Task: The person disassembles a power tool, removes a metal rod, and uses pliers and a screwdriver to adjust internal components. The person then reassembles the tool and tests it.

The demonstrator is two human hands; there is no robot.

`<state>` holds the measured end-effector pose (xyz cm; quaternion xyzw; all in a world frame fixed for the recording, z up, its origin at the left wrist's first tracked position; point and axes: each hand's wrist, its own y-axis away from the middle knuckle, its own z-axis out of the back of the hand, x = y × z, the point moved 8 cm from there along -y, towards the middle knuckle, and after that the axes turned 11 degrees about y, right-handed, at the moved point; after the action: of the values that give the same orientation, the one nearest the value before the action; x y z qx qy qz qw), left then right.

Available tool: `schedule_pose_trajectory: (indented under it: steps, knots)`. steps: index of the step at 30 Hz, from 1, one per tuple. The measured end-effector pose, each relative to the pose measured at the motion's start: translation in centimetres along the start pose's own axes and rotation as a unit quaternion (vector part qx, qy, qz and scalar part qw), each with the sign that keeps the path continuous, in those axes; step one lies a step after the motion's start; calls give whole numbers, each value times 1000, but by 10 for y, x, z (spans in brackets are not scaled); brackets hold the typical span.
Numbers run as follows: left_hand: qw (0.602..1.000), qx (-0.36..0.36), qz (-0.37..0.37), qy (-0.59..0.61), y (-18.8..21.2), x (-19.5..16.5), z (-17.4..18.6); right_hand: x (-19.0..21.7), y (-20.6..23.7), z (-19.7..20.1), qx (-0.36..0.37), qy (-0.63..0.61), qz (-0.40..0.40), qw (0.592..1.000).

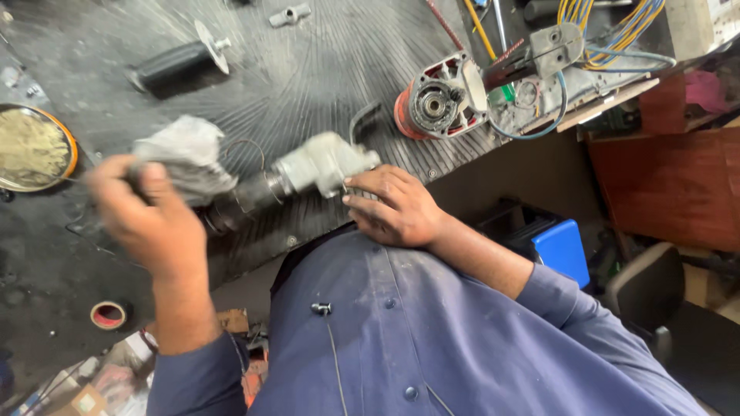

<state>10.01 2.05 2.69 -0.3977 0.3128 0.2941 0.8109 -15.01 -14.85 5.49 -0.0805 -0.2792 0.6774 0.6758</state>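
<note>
**Gearbox piece gripped at the table's near edge**

Grey metal gear housing (320, 166) with its dark shaft lies across the near edge of the table (324, 69), just in front of the person's blue shirt (432, 339). The right hand (397, 208) steadies it, fingers curled against the housing's pale end. The left hand (150, 216) is closed around a crumpled grey rag (185, 154), which sits against the shaft's dark end; this hand is blurred. Farther back on the table stands a red motor casing (439, 100) with open windings, near a bundle of yellow and blue wires (617, 31). A black handle (177, 65) lies toward the far left, and a round tin (35, 146) sits at the left edge.
</note>
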Motion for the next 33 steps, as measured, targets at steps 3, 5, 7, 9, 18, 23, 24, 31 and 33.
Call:
schedule_pose_trajectory:
  steps: [3, 5, 7, 9, 18, 23, 24, 31, 33]
  knots:
    - [997, 78, -10, 6, 17, -25, -44, -3, 4, 4, 7, -13, -17, 1000]
    - [993, 99, -67, -12, 32, -46, -64, -4, 6, 8, -1, -26, -20, 999]
    - [981, 78, -169, -49, 44, -67, -70, -7, 6, 11, -4, -29, -29, 999]
    - [984, 54, -158, -55, 44, -65, -72, -8, 6, 16, -20, -12, -24, 999]
    - [991, -15, 37, 126, 20, 13, -66, -4, 5, 16, -46, -18, -18, 999]
    - [885, -158, 181, 398, 17, 86, -44, 2, 4, 13, -36, -37, -17, 999]
    - [863, -189, 170, 436, 16, 92, -37, 3, 4, 13, -35, -36, -8, 999]
    - [798, -326, 132, 489, -17, 104, 16, 2, 10, 1, 19, -36, -31, 999]
    - [781, -244, 132, 559, -36, 88, 16, 4, 10, 1, 12, -36, -30, 999]
